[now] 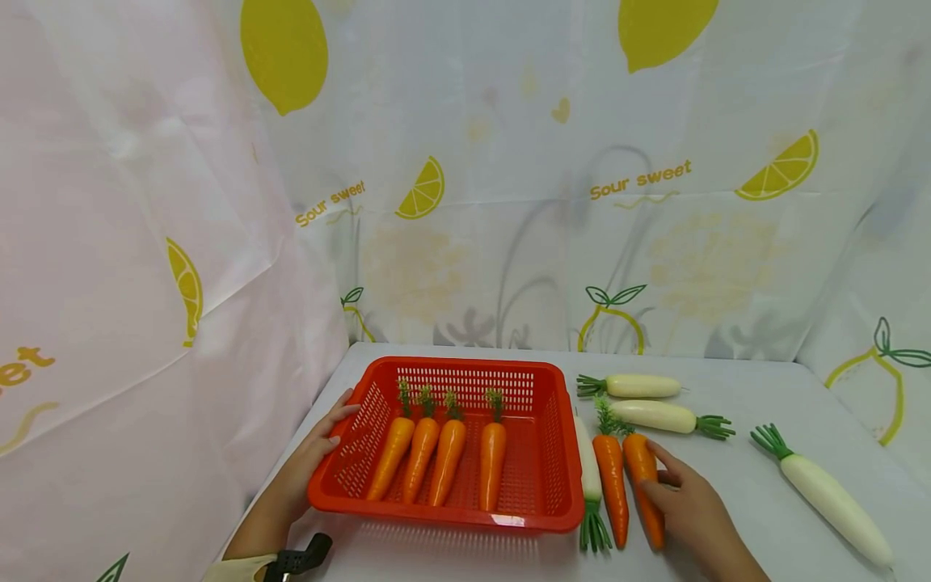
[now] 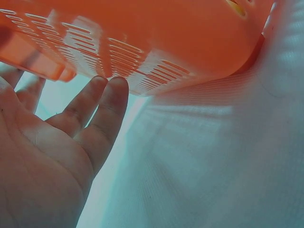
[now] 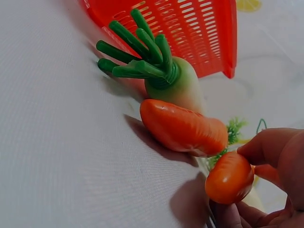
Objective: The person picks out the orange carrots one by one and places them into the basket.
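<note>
A red plastic basket [image 1: 444,524] with slotted walls sits on the table, holding several orange carrots [image 1: 491,465] with leafy tops. Against its left side rests my left hand [image 1: 309,461]; in the left wrist view its extended fingers [image 2: 107,118] touch the slotted wall from outside. My right hand [image 1: 691,505] pinches an orange carrot [image 1: 642,477] between thumb and fingers, right of the basket. From the right wrist view this carrot [image 3: 230,178] shows end-on, its shadow on the cloth beside it. Another carrot [image 1: 612,489] lies just left of it.
A white radish [image 1: 589,461] with green stems lies along the basket's right wall. Two more radishes, an upper one [image 1: 643,385] and a lower one [image 1: 655,415], lie behind the carrots. Another radish [image 1: 836,505] is at the far right. Lemon-printed cloth [image 1: 509,267] hangs behind the table.
</note>
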The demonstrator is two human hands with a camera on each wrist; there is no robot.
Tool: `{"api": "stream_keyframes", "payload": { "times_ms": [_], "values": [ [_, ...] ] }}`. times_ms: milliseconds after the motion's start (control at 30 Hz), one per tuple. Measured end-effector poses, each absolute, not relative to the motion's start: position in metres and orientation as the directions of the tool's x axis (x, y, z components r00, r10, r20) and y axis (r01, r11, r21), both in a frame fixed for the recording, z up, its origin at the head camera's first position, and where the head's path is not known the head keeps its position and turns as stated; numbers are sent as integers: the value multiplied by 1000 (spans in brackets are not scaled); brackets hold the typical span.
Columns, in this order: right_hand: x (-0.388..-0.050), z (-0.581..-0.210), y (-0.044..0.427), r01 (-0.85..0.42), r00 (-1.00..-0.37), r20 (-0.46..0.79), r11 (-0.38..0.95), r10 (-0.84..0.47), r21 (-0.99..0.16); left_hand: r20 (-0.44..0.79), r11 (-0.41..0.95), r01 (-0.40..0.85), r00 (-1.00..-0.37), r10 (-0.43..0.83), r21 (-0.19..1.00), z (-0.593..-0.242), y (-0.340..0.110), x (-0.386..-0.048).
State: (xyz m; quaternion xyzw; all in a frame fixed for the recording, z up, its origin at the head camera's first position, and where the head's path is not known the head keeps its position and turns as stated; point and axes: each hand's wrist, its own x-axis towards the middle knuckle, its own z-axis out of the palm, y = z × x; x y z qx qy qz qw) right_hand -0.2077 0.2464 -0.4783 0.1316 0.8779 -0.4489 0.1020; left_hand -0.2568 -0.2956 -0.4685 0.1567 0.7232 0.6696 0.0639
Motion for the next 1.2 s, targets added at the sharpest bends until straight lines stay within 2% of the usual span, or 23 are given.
{"api": "stream_keyframes", "payload": {
  "times_ms": [533, 867, 1200],
  "values": [
    [-208, -479, 249, 367, -930, -333, 441, 155, -819, 121, 53, 144, -943, 310, 988, -470, -297, -258],
    [-204, -474, 248, 344, -939, -313, 328, 145, -880, 119, 46, 140, -943, 312, 989, -469, -295, -258],
    [-203, -473, 245, 323, -944, -305, 158, 129, -933, 112, 51, 133, -946, 304, 990, -468, -295, -257]
  ]
}}
